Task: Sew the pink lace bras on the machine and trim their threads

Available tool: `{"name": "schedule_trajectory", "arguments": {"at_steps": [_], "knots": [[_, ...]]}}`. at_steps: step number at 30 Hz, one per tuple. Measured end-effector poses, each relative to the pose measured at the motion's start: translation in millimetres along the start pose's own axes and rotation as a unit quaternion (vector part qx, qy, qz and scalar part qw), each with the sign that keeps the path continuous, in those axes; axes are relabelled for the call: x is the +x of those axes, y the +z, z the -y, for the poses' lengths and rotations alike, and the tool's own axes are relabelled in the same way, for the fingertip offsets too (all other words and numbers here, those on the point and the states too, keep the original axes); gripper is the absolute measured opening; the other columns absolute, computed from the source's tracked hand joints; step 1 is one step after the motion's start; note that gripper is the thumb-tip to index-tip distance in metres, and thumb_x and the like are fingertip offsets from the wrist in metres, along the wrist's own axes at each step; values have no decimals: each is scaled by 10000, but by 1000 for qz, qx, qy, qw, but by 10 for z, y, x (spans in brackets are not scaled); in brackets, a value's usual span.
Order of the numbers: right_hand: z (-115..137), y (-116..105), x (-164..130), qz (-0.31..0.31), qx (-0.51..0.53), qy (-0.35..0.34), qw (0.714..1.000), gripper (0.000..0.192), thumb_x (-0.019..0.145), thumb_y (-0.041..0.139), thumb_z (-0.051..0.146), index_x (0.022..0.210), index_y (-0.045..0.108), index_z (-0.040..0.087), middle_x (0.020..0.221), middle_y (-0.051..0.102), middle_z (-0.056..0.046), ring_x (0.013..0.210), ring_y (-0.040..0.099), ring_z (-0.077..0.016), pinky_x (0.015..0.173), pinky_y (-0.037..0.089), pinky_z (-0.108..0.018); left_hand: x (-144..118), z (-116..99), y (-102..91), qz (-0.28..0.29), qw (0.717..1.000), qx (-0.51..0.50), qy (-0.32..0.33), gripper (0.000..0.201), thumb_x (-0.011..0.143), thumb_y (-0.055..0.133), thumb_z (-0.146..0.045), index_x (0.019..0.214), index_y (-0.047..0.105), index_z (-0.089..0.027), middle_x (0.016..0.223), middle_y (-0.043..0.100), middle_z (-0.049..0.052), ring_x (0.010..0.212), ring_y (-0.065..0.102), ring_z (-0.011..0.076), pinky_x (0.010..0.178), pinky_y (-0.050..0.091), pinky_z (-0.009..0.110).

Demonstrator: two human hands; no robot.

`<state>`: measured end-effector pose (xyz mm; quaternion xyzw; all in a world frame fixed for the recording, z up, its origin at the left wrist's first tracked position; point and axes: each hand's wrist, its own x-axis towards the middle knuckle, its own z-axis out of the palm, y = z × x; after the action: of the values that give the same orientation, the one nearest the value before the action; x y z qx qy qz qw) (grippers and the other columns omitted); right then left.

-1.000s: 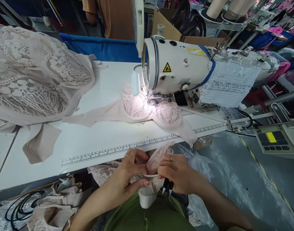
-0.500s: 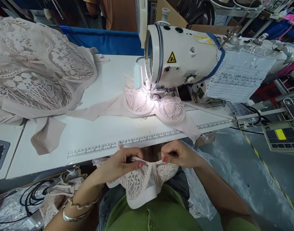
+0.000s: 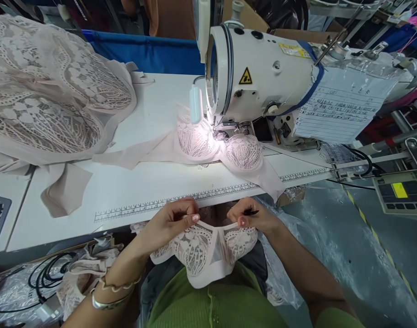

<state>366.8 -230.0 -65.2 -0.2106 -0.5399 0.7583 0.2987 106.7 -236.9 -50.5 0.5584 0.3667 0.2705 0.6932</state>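
We held a pale pink lace bra [image 3: 208,248] stretched flat between our hands, just below the near edge of the worktop [image 3: 126,191] and above our green-clad lap. Its two cups were openwork lace with a leafy pattern, joined by a smooth, sheer centre panel and a plain band along the bottom. Our left hand [image 3: 176,216] was closed, pinching the upper edge of the left cup between thumb and fingers; our right hand [image 3: 249,216] was closed likewise on the upper edge of the right cup, and a small dark tool showed in it, too small to identify. Bangles circled our left wrist.

A printed ruler strip [image 3: 181,202] ran along the white, smooth worktop just beyond our hands. Further back a second lace bra [image 3: 222,148] lay with its cups under the needle area of the white sewing machine [image 3: 263,77], brightly lit by the machine's lamp, its plain wings trailing to both sides. A handwritten paper sheet [image 3: 341,107] hung on the machine's arm. At the far left a heap of lace garments [image 3: 48,91] spread over the worktop. A control box [image 3: 399,193] with a yellow display sat at the right, and crinkled clear plastic sheeting [image 3: 317,255] covered the floor area beside us.
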Motion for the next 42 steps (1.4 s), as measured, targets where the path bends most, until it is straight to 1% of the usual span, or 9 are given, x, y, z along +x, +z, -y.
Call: {"name": "schedule_trajectory", "arguments": {"at_steps": [3,5,9,15,18,21,28,31,42], "knots": [[19,-15,4,15,-18,-9,1000,640,897,717,489,482,331,192,527,232,70,488,212,-68,501,176,-278,1,-57,-37,26,1000,4,1,445,950,624,-431,632,460,-166,933,552,51,756,472,148,656,319,278],[27,-16,5,25,-27,-7,999,630,900,716,482,489,339,188,533,242,67,487,216,-64,499,177,-278,-5,-30,-38,22,1000,-10,-7,478,950,618,-468,619,448,-168,833,531,29,688,422,131,625,287,280],[33,-6,-2,25,-29,-5,999,612,901,710,490,499,368,182,544,257,66,487,224,-60,500,188,-276,-2,51,-8,-6,997,-66,-34,555,939,582,-589,608,384,-189,609,270,-64,576,235,105,561,194,279],[59,0,-24,10,-33,7,999,556,907,691,526,539,476,168,551,368,49,501,320,-74,502,236,-256,25,-5,-10,127,986,-80,-74,373,759,830,-453,664,626,-155,626,462,-36,592,379,104,566,292,243],[79,3,-29,-13,-40,16,999,482,896,698,544,638,565,159,618,516,10,549,423,-95,516,288,-244,11,29,20,72,988,-128,-44,428,825,767,-475,589,617,-150,673,494,7,662,439,136,616,342,262],[77,14,-30,-39,-26,33,998,451,884,718,529,670,568,161,657,595,-15,566,464,-102,530,325,-239,-7,116,87,12,972,-225,-62,534,812,764,-530,533,491,-165,584,396,-21,598,368,124,572,297,260],[-25,46,-21,-100,34,55,993,554,833,751,573,583,416,209,506,450,54,456,326,-76,451,253,-228,-31,159,172,-48,952,-287,-92,576,789,799,-501,563,369,-192,542,302,-68,501,267,80,490,247,227],[-55,57,-16,-94,74,66,991,555,808,776,564,583,410,212,494,392,76,444,295,-70,442,255,-225,-42,127,169,-59,958,-266,-92,574,787,804,-498,566,369,-196,536,303,-72,480,260,73,480,256,227],[4,90,31,-118,145,123,975,559,758,823,542,583,419,198,462,441,78,394,288,-46,393,170,-208,-37,99,160,-55,955,-275,-95,590,782,805,-517,582,349,-200,496,336,-79,440,255,62,452,245,221]]}}
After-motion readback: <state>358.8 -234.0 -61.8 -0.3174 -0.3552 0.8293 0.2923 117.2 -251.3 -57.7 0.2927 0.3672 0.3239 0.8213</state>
